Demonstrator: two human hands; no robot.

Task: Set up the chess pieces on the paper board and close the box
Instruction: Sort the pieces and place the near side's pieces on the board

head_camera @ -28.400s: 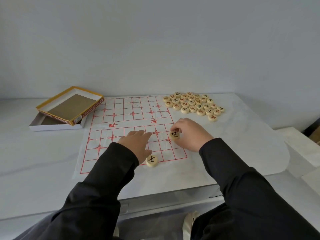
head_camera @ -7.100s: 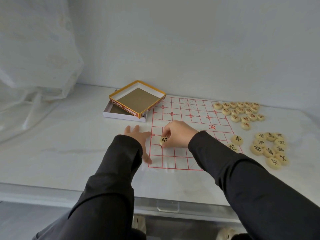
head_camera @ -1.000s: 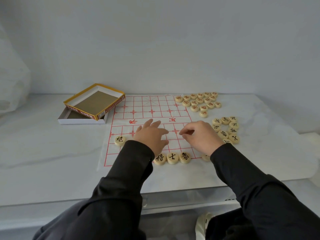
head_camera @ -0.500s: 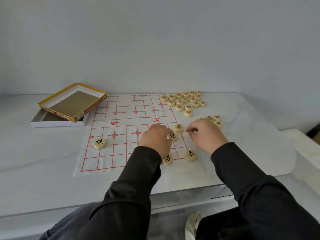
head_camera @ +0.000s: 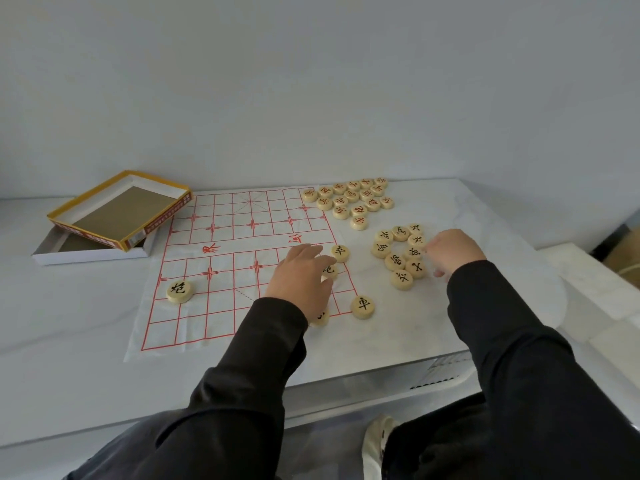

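Left hand (head_camera: 301,277) flat on white red-gridded paper board (head_camera: 221,271), grip released; sleeve (head_camera: 273,330) drag could skew thin paper, scatter placed round wooden discs (head_camera: 179,291). Right hand (head_camera: 453,251) at black-lettered disc pile (head_camera: 398,252) right of board; grip there: cannot tell. Open yellow-rimmed cardboard box (head_camera: 100,232) off board's far-left corner; open surface (head_camera: 69,323) left of board.

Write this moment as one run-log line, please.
stage: black side setup | left grip: open, over paper board | right grip: at loose black pieces, hold unclear | red pieces: heaped, unplaced | box: open
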